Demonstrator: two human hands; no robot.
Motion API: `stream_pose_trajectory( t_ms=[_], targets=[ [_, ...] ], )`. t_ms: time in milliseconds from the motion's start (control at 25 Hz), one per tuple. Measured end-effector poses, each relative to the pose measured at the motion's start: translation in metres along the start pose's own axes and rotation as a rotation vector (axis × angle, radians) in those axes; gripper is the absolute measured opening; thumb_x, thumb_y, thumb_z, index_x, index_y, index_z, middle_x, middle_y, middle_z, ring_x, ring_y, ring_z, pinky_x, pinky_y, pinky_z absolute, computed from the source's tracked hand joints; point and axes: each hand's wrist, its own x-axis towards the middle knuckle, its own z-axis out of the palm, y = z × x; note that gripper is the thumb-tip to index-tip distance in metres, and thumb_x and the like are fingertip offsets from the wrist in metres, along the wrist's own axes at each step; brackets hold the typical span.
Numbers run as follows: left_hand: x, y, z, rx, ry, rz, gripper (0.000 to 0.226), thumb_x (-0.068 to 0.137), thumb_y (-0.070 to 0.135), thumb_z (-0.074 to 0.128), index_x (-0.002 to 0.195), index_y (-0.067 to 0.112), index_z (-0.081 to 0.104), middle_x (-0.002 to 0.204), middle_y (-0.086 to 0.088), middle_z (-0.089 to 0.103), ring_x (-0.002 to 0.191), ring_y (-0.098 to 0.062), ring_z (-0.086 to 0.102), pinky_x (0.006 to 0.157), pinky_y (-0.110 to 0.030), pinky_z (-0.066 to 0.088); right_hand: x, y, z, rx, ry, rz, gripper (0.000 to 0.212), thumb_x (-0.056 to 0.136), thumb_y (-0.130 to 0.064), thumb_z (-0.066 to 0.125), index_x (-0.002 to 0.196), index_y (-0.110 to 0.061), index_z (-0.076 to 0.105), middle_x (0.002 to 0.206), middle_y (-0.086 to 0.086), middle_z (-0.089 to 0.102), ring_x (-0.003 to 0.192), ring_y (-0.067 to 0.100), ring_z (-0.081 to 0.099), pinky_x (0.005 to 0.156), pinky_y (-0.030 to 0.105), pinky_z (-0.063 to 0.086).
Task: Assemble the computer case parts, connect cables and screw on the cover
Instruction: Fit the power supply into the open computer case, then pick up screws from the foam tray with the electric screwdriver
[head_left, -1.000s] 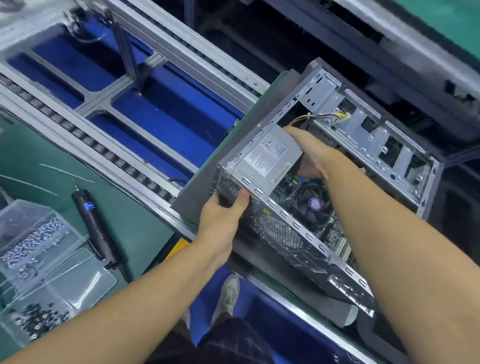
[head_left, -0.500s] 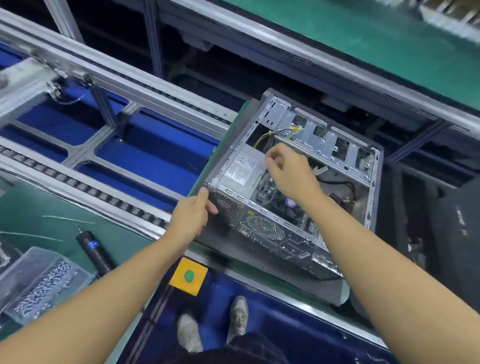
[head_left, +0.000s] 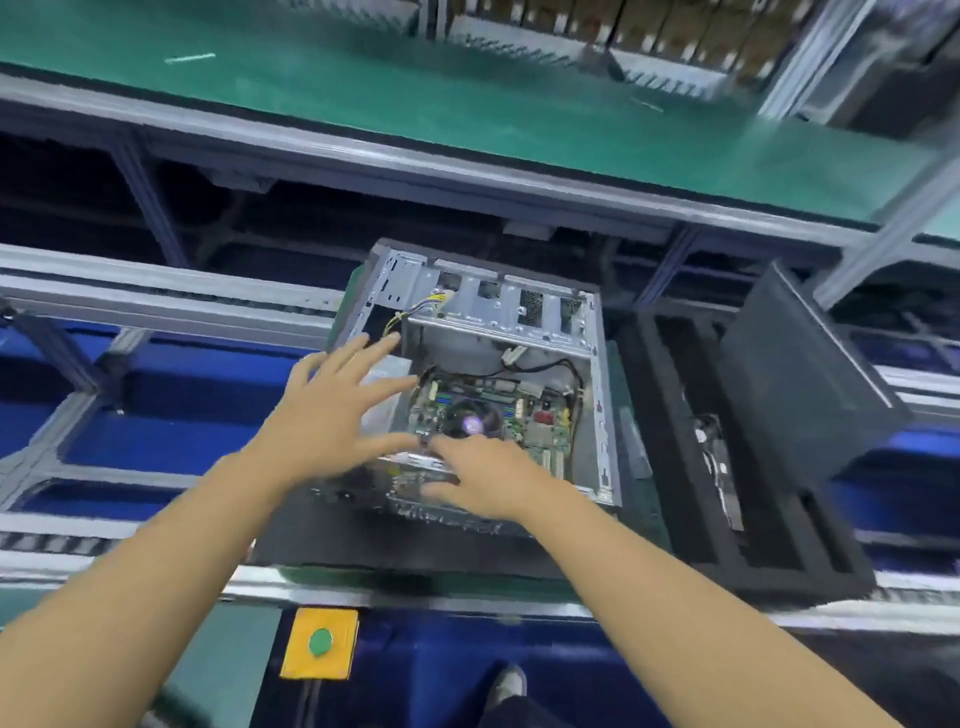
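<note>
Computer case (head_left: 600, 415): open side up on the dark pad (head_left: 363, 545), mid-conveyor, turned squarer to the near rail than a second ago. Left hand (head_left: 337, 410): released the near-left corner; fingers spread, empty, over the left bay. Right hand (head_left: 483, 478): withdrawn from inside; flat at the near rim, empty. Judged: repositioning done, cabling next. Black panel (head_left: 800, 374): right, unfitted
</note>
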Motion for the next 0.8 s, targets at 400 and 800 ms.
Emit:
stream_pose_trajectory(
  t_ms=[400,800],
  targets=[
    [0.035,0.034,0.019,0.224,-0.273,-0.061,0.1,0.042,0.107,0.013,0.112,0.053,0.06,0.157,0.009,0.026,0.142,-0.018,0.027,0.11,-0.05,0.022,-0.025,0.044,-0.008,-0.009,0.022,-0.23,0.021,0.102,-0.036,0.059,0.096,-0.015,0.056,0.079,-0.004,0.056,0.063,0.011,0.046,0.053,0.03,0.031],
    [0.132,0.221,0.053,-0.477,-0.046,0.101,0.034,0.098,0.048,0.043,0.081,0.031,0.066,0.076,0.018,0.067,0.072,0.001,0.06,0.066,-0.027,0.048,-0.135,0.214,-0.008,0.82,0.685,0.475,0.016,0.102,-0.013,0.049,0.096,-0.012,0.065,0.081,0.003,0.068,0.061,0.006,0.055,0.062,0.028,0.048]
  ],
)
